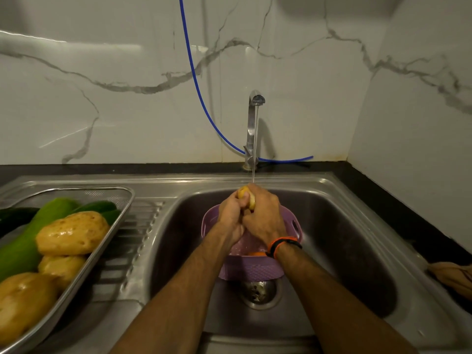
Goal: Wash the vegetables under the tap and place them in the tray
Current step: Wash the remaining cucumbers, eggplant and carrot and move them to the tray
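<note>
white marble-veined wall tiles (127,111) back a black stone counter edge (383,190); a thin blue hose (195,80) hangs down the wall and runs behind the chrome tap (252,129), which is running, a narrow stream falling into the stainless steel sink basin (344,238). ribbed steel drainboard (127,238) lies left of the basin. rectangular steel mesh-walled tray (112,200) sits on the drainboard, holding several wet yellow-brown potatoes (72,236) and long green vegetables (23,246), partly stacked, touching. lilac plastic basket with handle slots (255,267) stands in the basin over the drain strainer (258,292); something orange (256,254) shows inside, too hidden to identify. above the basket, under the stream, a small yellow potato (246,196) is held between both hands: left hand (231,213) fingers curled round it, right hand (264,215) fingers clamped over its top and side. orange-and-black band (281,245) on right wrist. tan cloth (454,277) on the counter at right edge.
</note>
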